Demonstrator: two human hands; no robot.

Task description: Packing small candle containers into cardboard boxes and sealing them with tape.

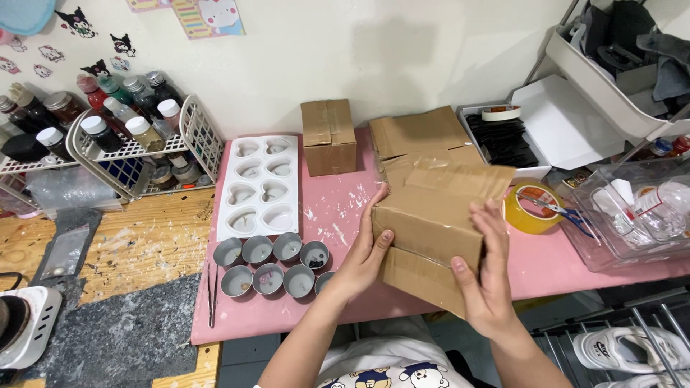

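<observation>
Both hands clamp the cardboard box [431,223] at the pink mat's [330,208] centre: my left hand [363,255] grips its 9 o'clock side, my right hand [489,276] its 3 o'clock corner, steadying loose flaps. Tape roll [528,208] waits at 2 o'clock.

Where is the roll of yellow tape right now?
The roll of yellow tape lies on the pink mat, right of the cardboard box in both hands, with scissors resting across it.
</observation>
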